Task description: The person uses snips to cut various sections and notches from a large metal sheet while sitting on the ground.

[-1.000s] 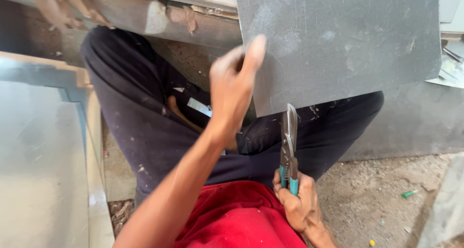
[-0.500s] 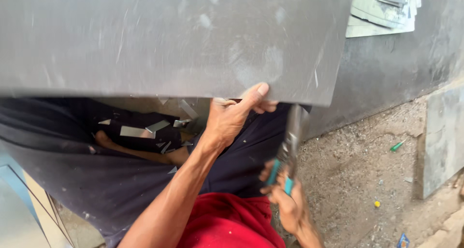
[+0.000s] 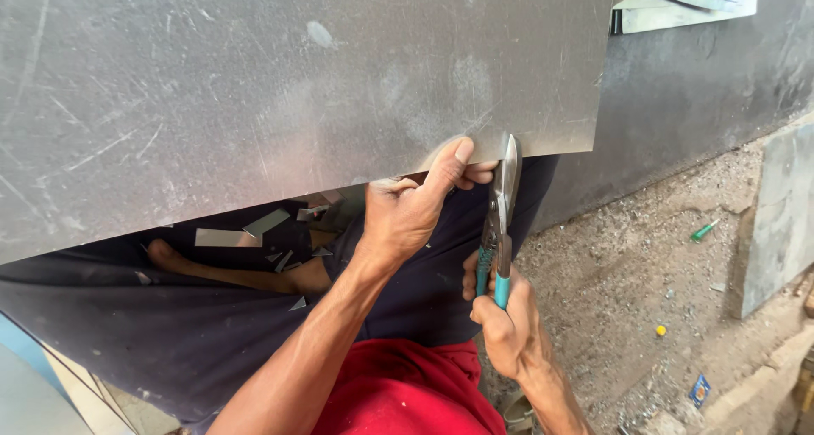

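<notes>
The left hand (image 3: 407,210) pinches the metal sheet (image 3: 280,96); the right hand (image 3: 504,320) holds teal-handled snips (image 3: 500,223) at its edge.

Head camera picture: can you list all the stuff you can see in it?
metal sheet: one, grey, scratched, across the lap
tin snips: one, teal handles, blades at the sheet's lower edge
metal offcuts: several, silvery, on the dark trousers
dark trousers: one pair, over the crossed legs
red shirt: one, bottom middle
green object: one, small, on the gravel ground
yellow bit: one, on the ground
left hand: grip on the sheet edge
right hand: grip on the snips
</notes>
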